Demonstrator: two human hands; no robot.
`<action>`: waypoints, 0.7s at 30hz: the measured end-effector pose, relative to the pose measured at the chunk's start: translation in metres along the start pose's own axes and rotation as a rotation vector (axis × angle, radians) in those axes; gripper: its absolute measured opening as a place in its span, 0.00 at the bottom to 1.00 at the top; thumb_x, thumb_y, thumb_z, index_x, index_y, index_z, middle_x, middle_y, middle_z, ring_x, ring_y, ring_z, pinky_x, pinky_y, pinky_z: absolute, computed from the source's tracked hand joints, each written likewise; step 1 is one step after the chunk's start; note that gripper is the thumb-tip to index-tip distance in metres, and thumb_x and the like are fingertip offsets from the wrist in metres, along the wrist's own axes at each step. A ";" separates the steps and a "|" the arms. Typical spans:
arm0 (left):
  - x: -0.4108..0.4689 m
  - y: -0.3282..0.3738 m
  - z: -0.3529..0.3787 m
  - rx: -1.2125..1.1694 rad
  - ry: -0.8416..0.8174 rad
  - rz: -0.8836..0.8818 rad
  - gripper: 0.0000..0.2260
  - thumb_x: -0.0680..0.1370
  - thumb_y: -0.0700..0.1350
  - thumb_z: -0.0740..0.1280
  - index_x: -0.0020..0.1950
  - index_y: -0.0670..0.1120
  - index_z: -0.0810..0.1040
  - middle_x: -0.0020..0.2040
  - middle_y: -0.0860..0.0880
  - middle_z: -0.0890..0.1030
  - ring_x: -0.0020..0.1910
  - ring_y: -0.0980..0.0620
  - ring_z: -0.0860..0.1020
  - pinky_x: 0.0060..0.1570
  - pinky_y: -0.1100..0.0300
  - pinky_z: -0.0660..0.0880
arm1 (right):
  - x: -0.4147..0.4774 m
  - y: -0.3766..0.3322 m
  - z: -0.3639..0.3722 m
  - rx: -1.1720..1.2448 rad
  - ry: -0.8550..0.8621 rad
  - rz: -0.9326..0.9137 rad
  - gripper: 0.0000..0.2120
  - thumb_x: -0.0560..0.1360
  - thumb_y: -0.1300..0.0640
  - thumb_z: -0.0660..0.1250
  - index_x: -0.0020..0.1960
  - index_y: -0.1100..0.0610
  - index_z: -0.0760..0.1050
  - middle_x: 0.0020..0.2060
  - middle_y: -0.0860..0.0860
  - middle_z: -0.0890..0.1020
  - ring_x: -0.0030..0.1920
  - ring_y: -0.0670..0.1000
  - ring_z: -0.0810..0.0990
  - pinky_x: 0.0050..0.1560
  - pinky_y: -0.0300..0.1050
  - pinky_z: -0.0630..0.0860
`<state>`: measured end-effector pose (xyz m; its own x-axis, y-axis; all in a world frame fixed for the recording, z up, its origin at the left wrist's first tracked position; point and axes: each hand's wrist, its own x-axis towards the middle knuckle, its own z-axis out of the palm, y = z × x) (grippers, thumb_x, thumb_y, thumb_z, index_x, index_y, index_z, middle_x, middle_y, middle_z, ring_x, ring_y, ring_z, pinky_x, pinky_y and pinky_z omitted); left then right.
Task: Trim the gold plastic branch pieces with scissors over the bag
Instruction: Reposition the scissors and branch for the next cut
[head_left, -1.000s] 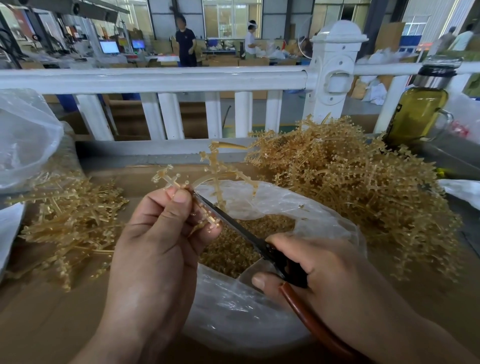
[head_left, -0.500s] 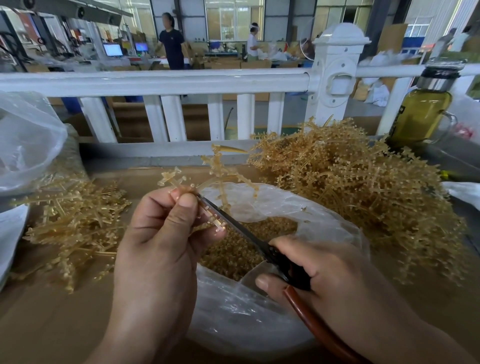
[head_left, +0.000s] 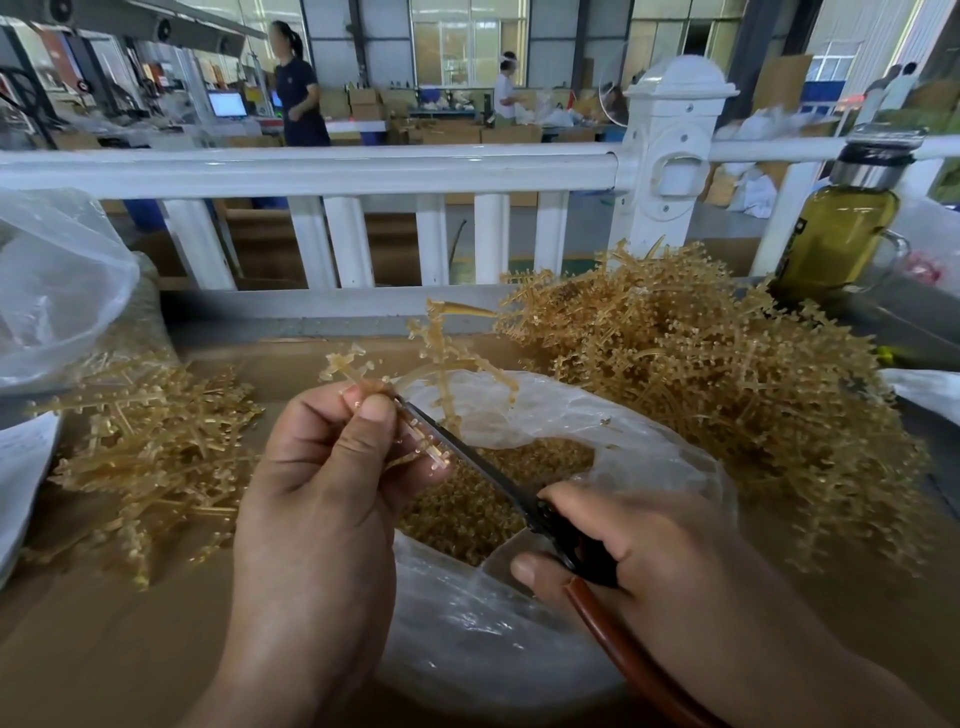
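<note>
My left hand (head_left: 322, 483) pinches a gold plastic branch piece (head_left: 441, 358) between thumb and fingers, holding it above the open clear plastic bag (head_left: 649, 447). The bag holds a heap of small gold cut bits (head_left: 467, 509). My right hand (head_left: 639, 561) grips scissors (head_left: 483, 467) with dark blades and a reddish-brown handle. The blade tips reach the branch right beside my left thumb. The blades look nearly closed.
A big pile of gold branches (head_left: 727, 395) lies right of the bag, a smaller flatter pile (head_left: 150, 457) to the left. A glass bottle of yellow-green liquid (head_left: 841, 228) stands at back right. A white railing (head_left: 363, 171) runs behind. Another clear bag (head_left: 57, 286) sits far left.
The view has shifted slightly. My left hand and the branch have barely moved, and the scissors stay at the branch by my thumb.
</note>
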<state>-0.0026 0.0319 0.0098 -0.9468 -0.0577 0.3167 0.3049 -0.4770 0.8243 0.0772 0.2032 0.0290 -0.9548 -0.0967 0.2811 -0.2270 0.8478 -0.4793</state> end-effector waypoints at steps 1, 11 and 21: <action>0.000 0.000 0.000 0.001 0.000 -0.001 0.07 0.75 0.44 0.67 0.38 0.52 0.79 0.37 0.49 0.79 0.36 0.56 0.79 0.36 0.61 0.80 | 0.000 0.000 0.000 0.001 -0.003 0.005 0.19 0.72 0.34 0.61 0.43 0.50 0.73 0.30 0.43 0.73 0.36 0.39 0.75 0.37 0.33 0.69; 0.000 -0.002 -0.003 0.024 0.004 -0.013 0.04 0.74 0.46 0.68 0.39 0.51 0.78 0.38 0.48 0.78 0.37 0.55 0.78 0.38 0.60 0.80 | 0.000 -0.002 -0.001 -0.005 -0.024 0.023 0.17 0.72 0.35 0.61 0.42 0.49 0.73 0.28 0.41 0.71 0.35 0.37 0.74 0.37 0.32 0.69; 0.000 -0.001 -0.002 0.021 -0.004 -0.012 0.04 0.74 0.46 0.68 0.39 0.51 0.79 0.38 0.47 0.78 0.38 0.53 0.78 0.39 0.59 0.80 | -0.002 0.000 -0.001 0.028 -0.027 0.036 0.16 0.72 0.36 0.64 0.43 0.48 0.73 0.30 0.41 0.74 0.36 0.36 0.75 0.37 0.31 0.69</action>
<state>-0.0028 0.0304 0.0077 -0.9499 -0.0481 0.3088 0.2955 -0.4594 0.8376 0.0788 0.2038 0.0294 -0.9672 -0.0810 0.2406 -0.1974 0.8359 -0.5121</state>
